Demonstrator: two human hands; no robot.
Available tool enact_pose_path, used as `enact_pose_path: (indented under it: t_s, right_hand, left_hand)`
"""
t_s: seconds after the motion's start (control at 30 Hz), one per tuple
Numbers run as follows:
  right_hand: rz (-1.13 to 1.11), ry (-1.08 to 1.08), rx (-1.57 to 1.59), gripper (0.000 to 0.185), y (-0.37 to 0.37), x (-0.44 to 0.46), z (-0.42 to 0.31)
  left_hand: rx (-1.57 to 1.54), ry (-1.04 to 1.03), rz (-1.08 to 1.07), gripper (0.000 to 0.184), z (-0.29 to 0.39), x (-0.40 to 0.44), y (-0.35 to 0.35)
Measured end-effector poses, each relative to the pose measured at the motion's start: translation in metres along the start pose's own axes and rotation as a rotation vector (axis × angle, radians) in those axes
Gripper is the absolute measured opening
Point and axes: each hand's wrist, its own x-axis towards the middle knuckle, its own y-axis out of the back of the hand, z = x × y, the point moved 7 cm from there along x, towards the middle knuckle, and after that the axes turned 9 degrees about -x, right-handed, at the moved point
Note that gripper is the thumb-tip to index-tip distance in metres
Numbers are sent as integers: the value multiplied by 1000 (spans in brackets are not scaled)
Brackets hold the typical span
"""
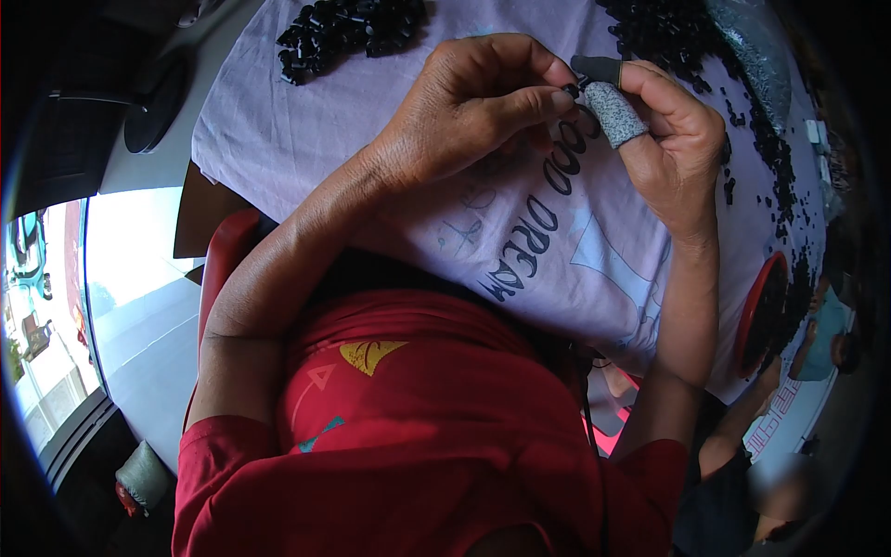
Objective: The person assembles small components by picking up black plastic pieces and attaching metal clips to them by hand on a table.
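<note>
My left hand [469, 107] is closed in a pinch, its thumb and forefinger on a small black part [570, 91]. Facing it, my right hand [670, 139] has its thumb and forefinger drawn together at the same part. A grey knitted sleeve [614, 115] covers the right thumb, and a black sleeve [597, 69] covers the right forefinger. The part is mostly hidden by the fingertips, so its exact kind does not show. Both hands are above a pale cloth [427, 218] printed with dark lettering.
A heap of small black parts [343, 35] lies at the upper left of the cloth. A bigger heap [673, 37] spreads at the upper right beside a clear plastic bag [756, 56]. A red-rimmed round container [763, 311] stands at the right. Other people [729, 492] sit at the lower right.
</note>
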Motion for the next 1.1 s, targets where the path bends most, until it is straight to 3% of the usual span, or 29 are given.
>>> enact_pose_path:
  t_s: [0.5,0.7,1.1]
  right_hand:
    - [-28,97,-260,28,2,2,-13]
    - [-8,-114,112,25,-1,-2,4]
    - [-86,-183,280,17,-8,-1,9]
  left_hand:
    - [-10,-19,-36,17,-2,1,0]
    - [-38,-32,-17,17,-4,2,1]
    - [-35,17,-11,17,-4,2,1]
